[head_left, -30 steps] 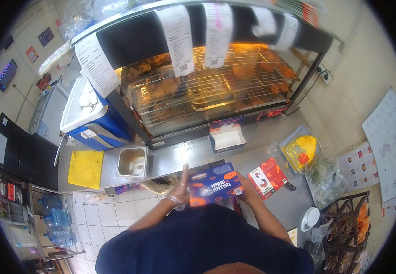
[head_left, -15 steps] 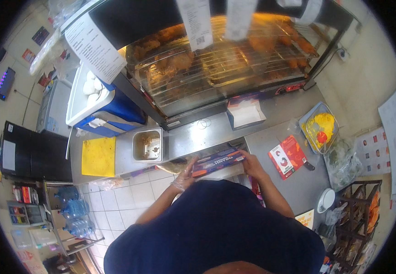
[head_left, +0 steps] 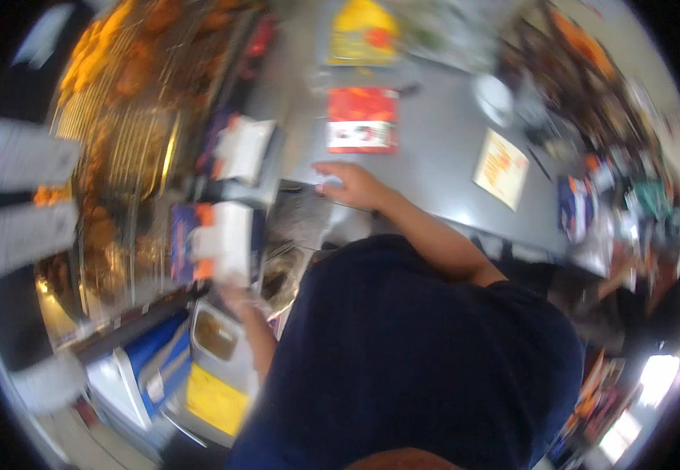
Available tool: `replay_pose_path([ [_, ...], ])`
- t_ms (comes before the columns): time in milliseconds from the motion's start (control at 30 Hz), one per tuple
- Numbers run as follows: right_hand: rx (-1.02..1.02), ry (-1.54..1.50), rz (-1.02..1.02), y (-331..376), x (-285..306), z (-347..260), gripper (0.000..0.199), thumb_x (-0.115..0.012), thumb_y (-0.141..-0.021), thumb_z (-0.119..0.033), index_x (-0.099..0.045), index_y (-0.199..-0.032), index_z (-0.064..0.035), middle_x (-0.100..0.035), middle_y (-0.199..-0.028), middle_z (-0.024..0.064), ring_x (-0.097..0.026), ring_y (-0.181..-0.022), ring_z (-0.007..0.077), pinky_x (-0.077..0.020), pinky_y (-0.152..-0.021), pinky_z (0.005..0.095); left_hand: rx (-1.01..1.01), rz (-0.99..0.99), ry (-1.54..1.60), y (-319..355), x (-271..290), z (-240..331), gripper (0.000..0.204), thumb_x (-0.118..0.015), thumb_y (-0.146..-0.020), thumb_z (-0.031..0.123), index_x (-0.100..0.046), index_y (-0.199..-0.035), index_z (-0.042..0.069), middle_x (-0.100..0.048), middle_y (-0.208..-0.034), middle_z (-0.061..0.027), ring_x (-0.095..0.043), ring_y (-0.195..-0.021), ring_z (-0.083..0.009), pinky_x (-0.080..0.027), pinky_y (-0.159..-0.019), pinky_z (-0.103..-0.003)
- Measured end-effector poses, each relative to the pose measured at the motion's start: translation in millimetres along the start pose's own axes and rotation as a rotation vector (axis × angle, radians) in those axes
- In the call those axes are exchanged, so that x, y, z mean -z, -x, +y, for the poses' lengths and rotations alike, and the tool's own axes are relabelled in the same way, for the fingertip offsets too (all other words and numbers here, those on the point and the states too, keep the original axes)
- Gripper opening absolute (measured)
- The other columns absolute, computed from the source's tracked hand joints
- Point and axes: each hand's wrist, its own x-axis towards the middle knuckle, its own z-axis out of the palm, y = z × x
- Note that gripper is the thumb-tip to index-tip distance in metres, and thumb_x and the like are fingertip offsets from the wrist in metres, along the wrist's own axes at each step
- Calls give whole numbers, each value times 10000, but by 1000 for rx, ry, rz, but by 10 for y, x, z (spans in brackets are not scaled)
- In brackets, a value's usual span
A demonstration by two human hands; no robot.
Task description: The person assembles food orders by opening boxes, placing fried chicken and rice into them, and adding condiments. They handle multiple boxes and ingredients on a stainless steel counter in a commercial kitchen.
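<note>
A purple and orange cardboard box [head_left: 235, 241] with a white inside stands on the steel counter in front of the glass food warmer [head_left: 132, 149]. At the end of this box is my left hand [head_left: 235, 294], in a clear plastic glove and blurred; its grip cannot be made out. A similar box [head_left: 247, 149] stands just beyond. My right hand [head_left: 346, 185] is bare, apart from both boxes, over the counter's edge, with its thumb and fingers apart. Nearest to it lies a flat red and white box [head_left: 362, 121] on the grey worktop [head_left: 442, 145].
By my left forearm are a steel pan [head_left: 216, 329], a yellow board [head_left: 216, 398] and a blue and white cooler [head_left: 148, 376]. Beyond the red box sits a tray of yellow food [head_left: 362, 35]. A white round item [head_left: 494, 100] and a printed sheet [head_left: 501, 168] are at the right.
My view and body have turned right. The purple box, held between both hands before, is now on the counter beside the other one. My right hand has come off it.
</note>
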Motion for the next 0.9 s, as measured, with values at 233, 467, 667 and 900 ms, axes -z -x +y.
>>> replay_pose_path([
  [233, -1553, 623, 1194, 1705, 2029, 1347, 1341, -758, -479, -727, -190, -1438, 19, -397, -1354, 241, -399, -1250, 356, -337, -1004, 506, 179, 399, 818, 156, 1249, 362, 548, -346, -957, 421, -424, -1343, 40, -465, -1357, -144, -452, -1224, -306, -355, -1009, -416],
  [467, -1150, 217, 1035, 2395, 2383, 1358, 738, -814, -622, -390, -547, -1145, 57, -670, -917, 149, -662, -830, 243, -500, -786, 354, 290, 632, 1728, 254, 643, 753, 461, -402, -966, 345, -540, -1177, -41, -596, -1125, -213, -596, -988, -302, -468, -843, -425],
  [667, -162, 71, 805, 1758, 2328, 96, 182, -582, -819, -30, -589, -998, 2, -633, -1023, 147, -627, -907, 242, -482, -801, 327, -638, -364, 2068, 1250, 2903, 2127, 551, -527, -928, 333, -401, -1326, -28, -499, -1302, -195, -517, -1164, -320, -416, -1003, -429],
  [900, 332, 473, 34, 1029, 1891, -625, 442, -728, -683, -277, -550, -1025, -63, -508, -1265, 163, -428, -1215, 347, -311, -1039, 475, -753, -621, 2123, 1819, 3774, 2577, 508, -581, -913, 273, -422, -1326, 24, -542, -1246, -129, -578, -1078, -277, -472, -937, -419],
])
